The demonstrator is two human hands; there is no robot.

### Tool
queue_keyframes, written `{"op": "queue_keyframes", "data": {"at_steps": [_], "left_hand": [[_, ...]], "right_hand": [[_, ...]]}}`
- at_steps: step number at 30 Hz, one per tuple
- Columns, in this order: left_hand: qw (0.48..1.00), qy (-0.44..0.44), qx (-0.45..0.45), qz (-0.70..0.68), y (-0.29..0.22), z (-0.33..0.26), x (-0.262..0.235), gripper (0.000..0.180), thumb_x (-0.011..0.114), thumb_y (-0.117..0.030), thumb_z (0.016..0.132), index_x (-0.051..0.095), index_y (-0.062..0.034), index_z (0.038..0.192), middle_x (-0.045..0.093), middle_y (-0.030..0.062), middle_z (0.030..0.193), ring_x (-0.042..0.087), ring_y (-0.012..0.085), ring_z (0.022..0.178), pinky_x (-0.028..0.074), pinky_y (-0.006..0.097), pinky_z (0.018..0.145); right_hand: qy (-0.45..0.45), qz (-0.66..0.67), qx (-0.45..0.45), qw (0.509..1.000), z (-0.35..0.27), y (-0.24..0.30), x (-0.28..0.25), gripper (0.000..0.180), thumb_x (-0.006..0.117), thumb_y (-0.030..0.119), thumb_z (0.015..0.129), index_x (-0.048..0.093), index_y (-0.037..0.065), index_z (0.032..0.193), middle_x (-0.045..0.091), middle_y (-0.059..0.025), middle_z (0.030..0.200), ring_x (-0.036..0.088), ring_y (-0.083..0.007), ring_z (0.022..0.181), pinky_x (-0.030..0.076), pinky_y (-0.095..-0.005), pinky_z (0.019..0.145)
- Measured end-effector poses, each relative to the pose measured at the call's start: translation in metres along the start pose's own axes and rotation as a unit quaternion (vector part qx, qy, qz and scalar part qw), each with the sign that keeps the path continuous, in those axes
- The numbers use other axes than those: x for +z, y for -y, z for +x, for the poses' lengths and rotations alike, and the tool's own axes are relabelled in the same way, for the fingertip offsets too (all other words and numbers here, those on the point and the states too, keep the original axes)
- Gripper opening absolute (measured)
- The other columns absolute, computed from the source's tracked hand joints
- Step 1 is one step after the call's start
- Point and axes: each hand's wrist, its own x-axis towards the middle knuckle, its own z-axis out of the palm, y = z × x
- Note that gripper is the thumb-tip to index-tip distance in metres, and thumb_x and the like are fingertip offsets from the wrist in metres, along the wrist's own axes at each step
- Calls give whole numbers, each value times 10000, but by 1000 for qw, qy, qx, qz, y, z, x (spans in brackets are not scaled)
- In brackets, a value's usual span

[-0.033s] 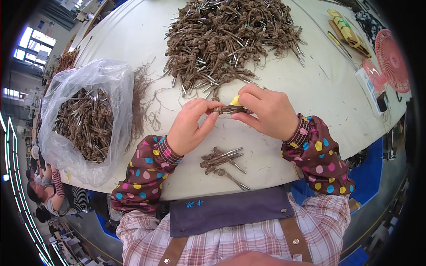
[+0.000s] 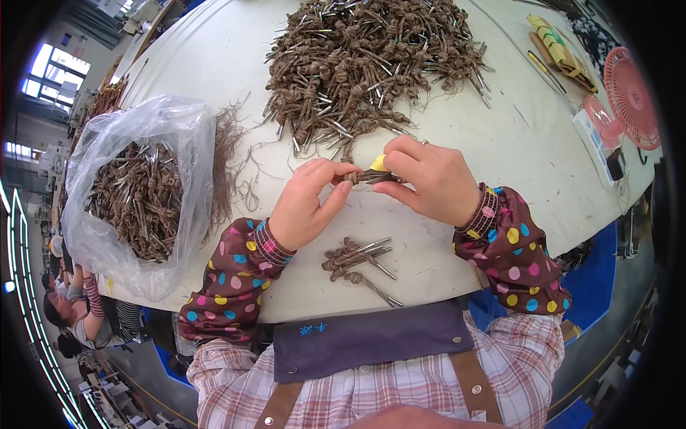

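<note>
My left hand (image 2: 309,204) and my right hand (image 2: 427,179) meet over the white table (image 2: 214,64). Together they pinch one knotted brown cord piece (image 2: 361,176) with a metal tip. My right hand also holds a small yellow tool (image 2: 378,163) against the cord. Just below my hands lies a small bunch of the same knotted cord pieces (image 2: 354,257). A big heap of knotted cords (image 2: 368,61) sits on the table right behind my hands.
A clear plastic bag (image 2: 136,193) full of knotted cords stands at the left, with loose fibres (image 2: 229,157) beside it. At the far right are a pink fan (image 2: 632,96), a yellow folded cloth (image 2: 557,50) and small items. Other people sit at lower left.
</note>
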Motion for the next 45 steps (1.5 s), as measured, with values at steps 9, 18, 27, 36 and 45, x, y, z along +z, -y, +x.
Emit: {"op": "queue_keyframes", "data": {"at_steps": [9,18,27,36,45], "left_hand": [[1000,11,5,13,0,3,-2,191,562,-91,857,619,-40,1033,567,67,825,527,223,805,401,332,805],[999,18,27,35,0,5,-3,221,549,-36,845,606,-4,1057,565,104,839,546,232,787,435,309,732],[999,8,38,38,0,4,-3,205,549,-37,842,616,-20,1035,572,96,818,541,229,777,424,316,714],[999,12,22,35,8,3,2,192,537,-40,845,623,-41,1017,645,86,935,587,253,824,305,481,1061],[1000,16,14,0,3,5,-6,228,535,-42,860,609,-34,1075,638,102,934,592,217,844,326,425,1048]], "right_hand": [[-3,-19,-5,1000,0,-1,3,189,708,240,761,585,102,802,567,6,827,578,-173,602,455,-292,519],[-9,-21,-7,1000,1,-3,5,178,711,232,759,591,103,786,572,7,818,579,-172,601,453,-291,516],[-31,4,-3,999,1,-1,6,161,716,217,757,605,104,779,575,6,803,580,-171,605,456,-288,519],[-19,0,10,1000,-2,-2,13,152,721,182,752,594,100,766,572,-3,778,582,-179,600,450,-290,514],[18,332,225,916,4,-11,9,266,720,240,790,592,45,918,573,-33,751,516,-96,577,431,-250,512]]}}
